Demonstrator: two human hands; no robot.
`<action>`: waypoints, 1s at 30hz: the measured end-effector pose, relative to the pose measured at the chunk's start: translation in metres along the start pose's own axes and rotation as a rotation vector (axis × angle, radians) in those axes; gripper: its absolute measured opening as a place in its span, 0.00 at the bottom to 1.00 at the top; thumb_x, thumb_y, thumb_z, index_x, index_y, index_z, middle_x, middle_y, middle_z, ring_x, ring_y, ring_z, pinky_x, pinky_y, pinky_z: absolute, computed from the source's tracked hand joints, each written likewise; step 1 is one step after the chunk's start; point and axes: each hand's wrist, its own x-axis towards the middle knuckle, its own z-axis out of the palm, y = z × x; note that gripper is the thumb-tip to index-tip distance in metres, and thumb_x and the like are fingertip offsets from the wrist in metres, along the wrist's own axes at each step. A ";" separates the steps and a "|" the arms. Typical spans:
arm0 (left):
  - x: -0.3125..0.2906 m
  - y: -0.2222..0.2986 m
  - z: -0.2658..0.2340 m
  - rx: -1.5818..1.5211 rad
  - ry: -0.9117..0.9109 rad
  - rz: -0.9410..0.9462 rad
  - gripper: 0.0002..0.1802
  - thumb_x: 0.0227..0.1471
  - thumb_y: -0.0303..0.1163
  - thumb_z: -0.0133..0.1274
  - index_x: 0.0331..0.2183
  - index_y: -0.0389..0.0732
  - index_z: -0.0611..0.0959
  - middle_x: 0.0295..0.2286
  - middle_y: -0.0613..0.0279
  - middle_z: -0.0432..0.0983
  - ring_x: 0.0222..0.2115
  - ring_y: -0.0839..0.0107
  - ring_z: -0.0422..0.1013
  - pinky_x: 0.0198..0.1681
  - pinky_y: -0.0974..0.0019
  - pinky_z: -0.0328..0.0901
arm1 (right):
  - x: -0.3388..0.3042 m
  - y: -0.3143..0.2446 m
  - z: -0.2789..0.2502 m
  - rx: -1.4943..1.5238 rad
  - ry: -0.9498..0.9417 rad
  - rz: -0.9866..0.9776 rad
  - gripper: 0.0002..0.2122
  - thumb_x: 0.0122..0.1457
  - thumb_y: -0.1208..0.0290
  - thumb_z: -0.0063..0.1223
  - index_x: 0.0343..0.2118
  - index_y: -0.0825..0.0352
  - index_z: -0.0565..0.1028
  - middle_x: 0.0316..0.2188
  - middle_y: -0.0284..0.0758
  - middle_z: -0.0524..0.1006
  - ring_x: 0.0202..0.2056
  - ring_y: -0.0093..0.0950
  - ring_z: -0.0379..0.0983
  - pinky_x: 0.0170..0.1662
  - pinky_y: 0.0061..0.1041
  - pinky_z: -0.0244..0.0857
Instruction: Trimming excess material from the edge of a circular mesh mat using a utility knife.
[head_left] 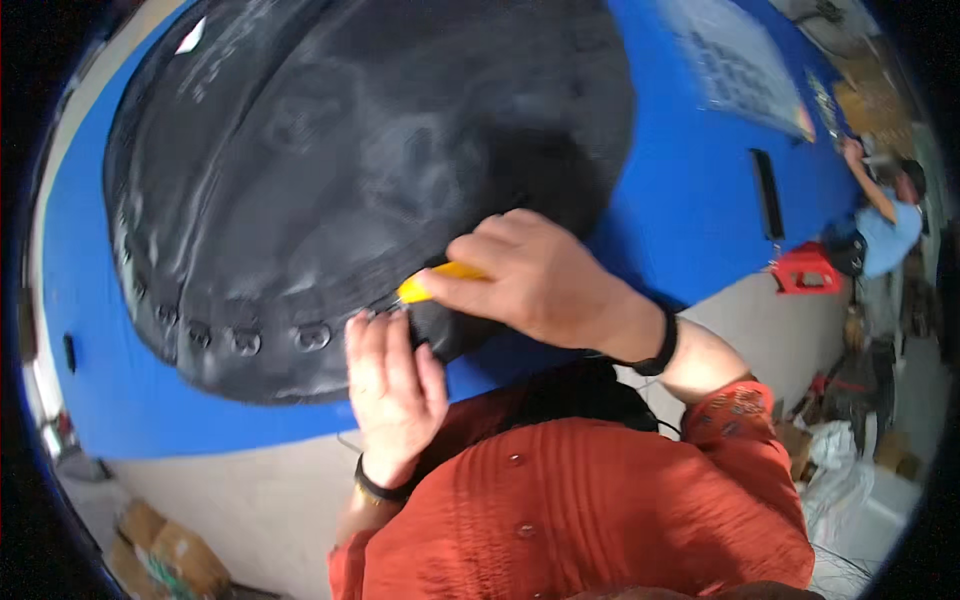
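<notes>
Sheet (320, 200) on table (690, 200), beneath tool (428, 285)

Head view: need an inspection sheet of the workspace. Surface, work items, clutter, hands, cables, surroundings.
Surface: blue table, largely covered.
Work items: black cover, creased, with fittings along its near edge; yellow tool, tip unclear.
Clutter: dark bar and clear plastic packet, right side of table.
Hands: right hand grips the yellow tool; left hand rests fingers on the black cover near its tip.
Cables: thin strands, lower right; type unclear.
Surroundings: co-worker at right; cardboard boxes, lower left.
</notes>
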 end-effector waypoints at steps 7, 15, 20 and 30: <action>0.002 0.005 -0.001 0.057 -0.056 -0.001 0.24 0.60 0.25 0.56 0.57 0.27 0.79 0.53 0.37 0.73 0.60 0.34 0.68 0.66 0.39 0.64 | -0.009 -0.001 0.002 -0.039 0.049 -0.001 0.13 0.64 0.69 0.56 0.50 0.54 0.83 0.32 0.26 0.71 0.35 0.26 0.70 0.39 0.29 0.66; 0.003 0.006 -0.002 0.083 -0.067 -0.011 0.23 0.61 0.26 0.55 0.56 0.26 0.79 0.52 0.36 0.74 0.60 0.34 0.68 0.65 0.39 0.66 | -0.009 -0.001 0.003 -0.019 0.040 -0.003 0.15 0.65 0.69 0.55 0.54 0.54 0.83 0.33 0.26 0.72 0.37 0.26 0.70 0.41 0.29 0.66; 0.003 0.007 -0.002 0.065 -0.063 -0.013 0.24 0.61 0.25 0.56 0.57 0.26 0.79 0.53 0.36 0.74 0.60 0.34 0.69 0.65 0.39 0.66 | -0.009 -0.003 0.001 -0.041 0.015 0.002 0.15 0.66 0.68 0.53 0.54 0.54 0.82 0.34 0.27 0.72 0.37 0.27 0.71 0.42 0.29 0.67; 0.002 0.007 -0.002 0.056 -0.060 -0.015 0.24 0.61 0.25 0.56 0.57 0.26 0.79 0.53 0.37 0.74 0.60 0.34 0.68 0.65 0.39 0.66 | -0.009 -0.004 -0.001 -0.045 -0.003 0.007 0.15 0.66 0.69 0.52 0.53 0.55 0.82 0.34 0.27 0.72 0.37 0.28 0.70 0.41 0.30 0.67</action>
